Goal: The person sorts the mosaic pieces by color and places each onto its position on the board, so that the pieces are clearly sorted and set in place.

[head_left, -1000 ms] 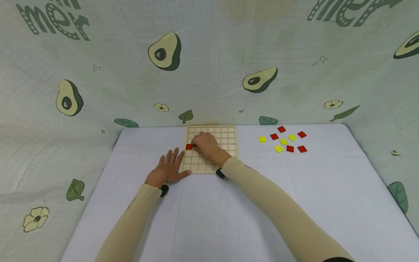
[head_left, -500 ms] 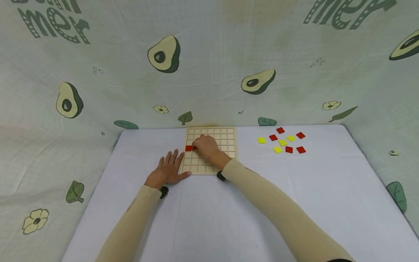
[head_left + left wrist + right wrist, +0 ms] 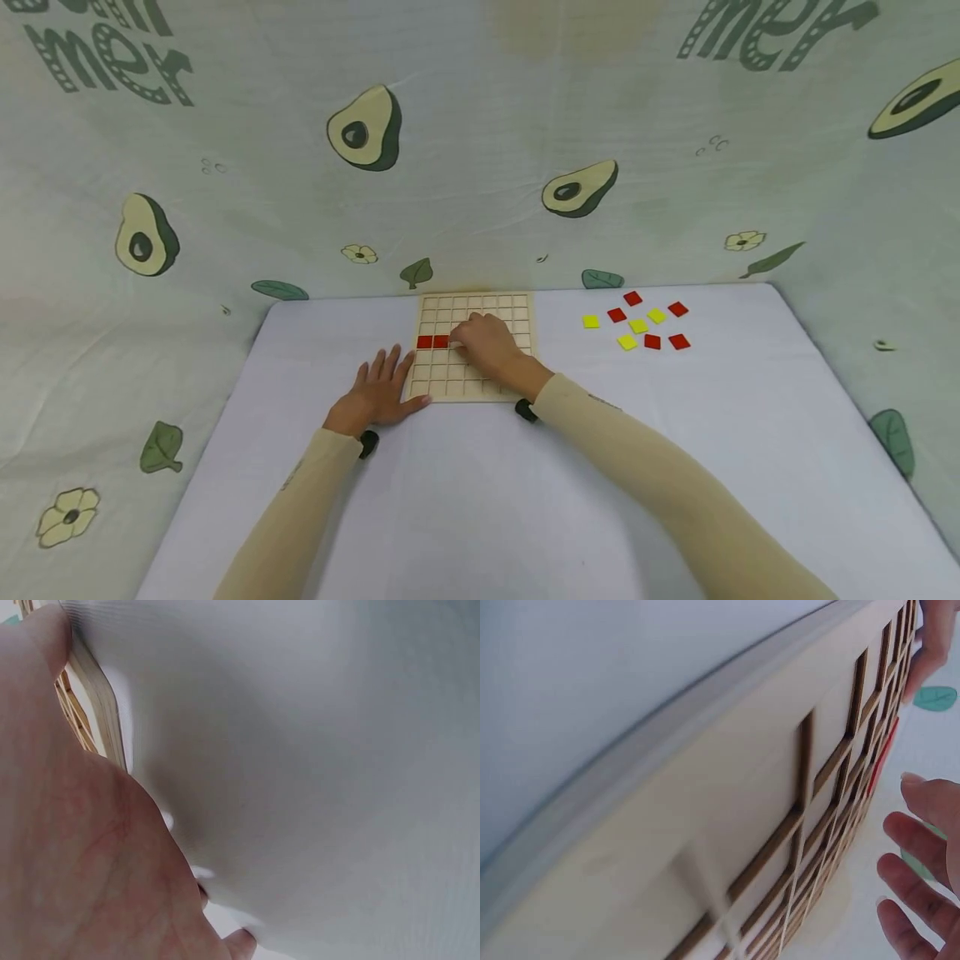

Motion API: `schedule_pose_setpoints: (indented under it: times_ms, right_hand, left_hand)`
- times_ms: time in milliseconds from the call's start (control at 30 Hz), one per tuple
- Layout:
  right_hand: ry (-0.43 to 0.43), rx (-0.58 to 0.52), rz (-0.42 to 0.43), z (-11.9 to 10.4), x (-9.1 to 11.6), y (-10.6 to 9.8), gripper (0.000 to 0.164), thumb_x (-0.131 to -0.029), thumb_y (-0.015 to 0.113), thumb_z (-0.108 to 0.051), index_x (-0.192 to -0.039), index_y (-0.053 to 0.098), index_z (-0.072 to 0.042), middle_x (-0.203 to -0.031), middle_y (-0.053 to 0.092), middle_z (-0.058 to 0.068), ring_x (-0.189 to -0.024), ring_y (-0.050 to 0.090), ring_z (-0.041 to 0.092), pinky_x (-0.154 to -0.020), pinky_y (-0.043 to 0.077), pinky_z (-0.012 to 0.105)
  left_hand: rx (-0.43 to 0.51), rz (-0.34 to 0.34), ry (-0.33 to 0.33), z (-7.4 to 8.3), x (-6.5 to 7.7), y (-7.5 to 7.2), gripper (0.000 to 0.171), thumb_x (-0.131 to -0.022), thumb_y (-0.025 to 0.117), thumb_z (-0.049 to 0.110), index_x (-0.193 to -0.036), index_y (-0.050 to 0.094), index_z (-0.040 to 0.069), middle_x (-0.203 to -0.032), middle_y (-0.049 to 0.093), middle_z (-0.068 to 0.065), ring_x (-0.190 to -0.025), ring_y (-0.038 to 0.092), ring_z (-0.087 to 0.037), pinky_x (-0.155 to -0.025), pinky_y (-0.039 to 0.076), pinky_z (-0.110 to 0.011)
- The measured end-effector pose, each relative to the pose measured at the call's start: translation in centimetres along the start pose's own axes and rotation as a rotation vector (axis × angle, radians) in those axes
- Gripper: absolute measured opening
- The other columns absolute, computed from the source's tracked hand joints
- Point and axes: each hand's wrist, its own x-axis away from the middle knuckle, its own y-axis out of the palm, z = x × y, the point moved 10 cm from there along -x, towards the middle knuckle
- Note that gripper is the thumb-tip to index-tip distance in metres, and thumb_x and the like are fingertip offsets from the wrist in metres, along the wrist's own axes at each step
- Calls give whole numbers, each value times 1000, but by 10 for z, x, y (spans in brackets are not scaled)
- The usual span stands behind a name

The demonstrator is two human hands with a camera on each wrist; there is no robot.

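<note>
A pale wooden grid board (image 3: 468, 388) lies on the white table. Two red square tiles, a left one (image 3: 424, 342) and a right one (image 3: 441, 342), sit side by side in neighbouring cells at its left edge. My left hand (image 3: 378, 396) rests with spread fingers against the board's left side, its thumb at the near left corner; the left wrist view shows the thumb against the board's edge (image 3: 105, 705). My right hand (image 3: 491, 346) hovers over the board just right of the tiles. In the right wrist view its fingers (image 3: 922, 896) are loosely bent and hold nothing.
To the right of the board lie several loose red tiles (image 3: 678, 342) and yellow tiles (image 3: 627, 342). A cloth (image 3: 480, 167) printed with avocados and leaves hangs behind the table (image 3: 465, 500).
My right hand has let go of the second red tile and drawn back slightly to the right, so that tile now shows beside the first. The left hand stays in place.
</note>
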Motion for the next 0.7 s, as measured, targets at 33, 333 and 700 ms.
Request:
schedule_pose_setpoints:
  times_ms: [33,333,700]
  right_hand:
    - [-2,-1,7,2,4,-2,18,-100,76,-17,-117,82,-17,-119,79,-3,-106,69,23,-88,55,37]
    - [-35,14,103,27,48,-21,27,-95,81,-17,-122,80,-15,-128,77,0,-119,67,22,-98,53,38]
    - [-92,54,148,53,106,-44,31,-94,81,-14,-125,78,-12,-131,75,5,-120,67,26,-102,54,42]
  left_hand:
    - [1,1,0,0,1,0,95,-106,47,62,-170,7,5,-176,-1,-26,-161,-1,-49,-128,5,-65]
    - [45,9,20,4,8,-6,96,-104,49,64,-169,11,4,-175,1,-27,-161,1,-50,-128,4,-65]
    - [63,20,21,3,4,-3,97,-104,51,63,-169,11,3,-175,0,-28,-161,0,-51,-127,3,-67]
